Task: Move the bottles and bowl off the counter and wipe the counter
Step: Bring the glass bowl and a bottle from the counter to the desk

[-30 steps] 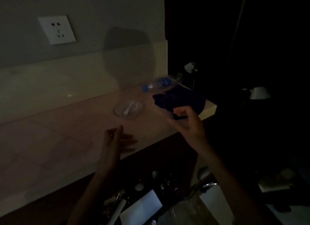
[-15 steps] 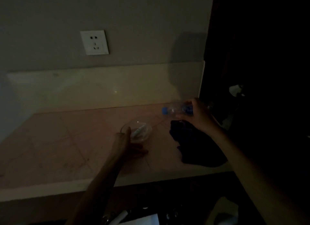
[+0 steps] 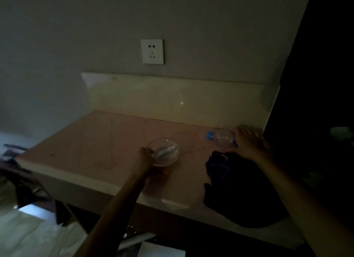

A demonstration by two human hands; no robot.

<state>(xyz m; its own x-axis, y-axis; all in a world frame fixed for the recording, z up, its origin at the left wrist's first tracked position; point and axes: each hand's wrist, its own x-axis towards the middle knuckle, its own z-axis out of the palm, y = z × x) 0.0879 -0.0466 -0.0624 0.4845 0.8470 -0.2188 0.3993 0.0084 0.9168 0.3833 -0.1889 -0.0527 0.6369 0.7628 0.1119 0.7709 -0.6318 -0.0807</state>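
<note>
A clear glass bowl (image 3: 173, 144) sits mid-counter with a small white tube inside. My left hand (image 3: 144, 157) grips its near-left rim. A clear plastic bottle (image 3: 220, 137) with a blue cap lies on its side near the back right of the pinkish counter (image 3: 92, 142). My right hand (image 3: 249, 142) is wrapped round the bottle's body. A dark blue cloth (image 3: 243, 189) lies crumpled on the counter's right part, under my right forearm. The scene is very dim.
A pale backsplash (image 3: 172, 101) runs behind the counter, with a white wall socket (image 3: 152, 51) above it. Darkness lies past the counter's right end. Below the front edge are white paper (image 3: 162, 250) and dim clutter.
My left hand has closed onto the bowl's rim. My right hand stays on the bottle. The camera has swung left and nearer, showing the counter's left end.
</note>
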